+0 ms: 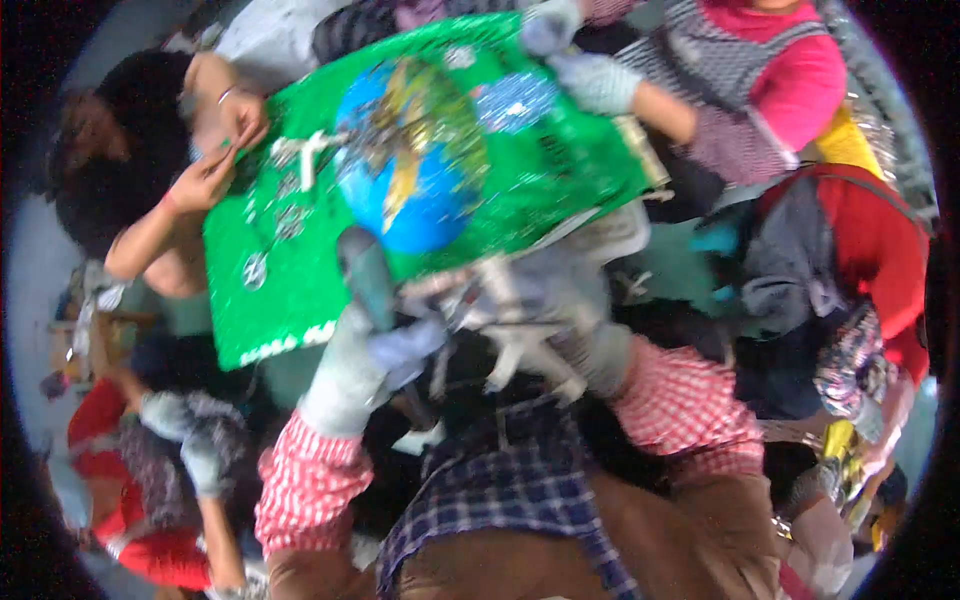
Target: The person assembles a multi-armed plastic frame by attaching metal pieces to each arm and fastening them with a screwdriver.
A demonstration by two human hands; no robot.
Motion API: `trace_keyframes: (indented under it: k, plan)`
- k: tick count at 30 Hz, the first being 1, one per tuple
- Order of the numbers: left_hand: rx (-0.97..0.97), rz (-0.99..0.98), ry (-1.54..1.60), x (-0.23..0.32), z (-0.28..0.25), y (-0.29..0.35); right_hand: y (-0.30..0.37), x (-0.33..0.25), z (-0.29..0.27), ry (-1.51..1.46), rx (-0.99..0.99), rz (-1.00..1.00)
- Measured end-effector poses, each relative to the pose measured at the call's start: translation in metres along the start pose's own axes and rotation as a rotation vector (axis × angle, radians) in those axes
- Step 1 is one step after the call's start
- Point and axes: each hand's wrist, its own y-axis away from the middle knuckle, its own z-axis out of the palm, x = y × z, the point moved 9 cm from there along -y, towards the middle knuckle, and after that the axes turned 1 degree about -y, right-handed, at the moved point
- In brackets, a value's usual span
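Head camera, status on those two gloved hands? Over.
Left hand gripping dark tool. Right hand at white strips, grip blurred. Green printed sheet just ahead. Another person's gloved hand at its far right corner.

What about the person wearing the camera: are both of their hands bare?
No, the left hand and the right hand wear pale gloves, below red-and-white checked sleeves.

Blur smears the right hand [600, 352] and pale strips [522, 352]; whether they touch is unclear
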Motion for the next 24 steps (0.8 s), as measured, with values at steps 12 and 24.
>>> trace_keyframes:
  k: [12, 24]
  plan:
    - [-0.075, 0.189, -0.388, 0.006, -0.012, 0.002, 0.019, -0.017, 0.021, 1.039, 0.01, -0.561]
    - [-0.188, 0.202, -0.468, 0.006, -0.006, 0.0, 0.026, -0.046, 0.035, 0.635, -0.163, -0.803]
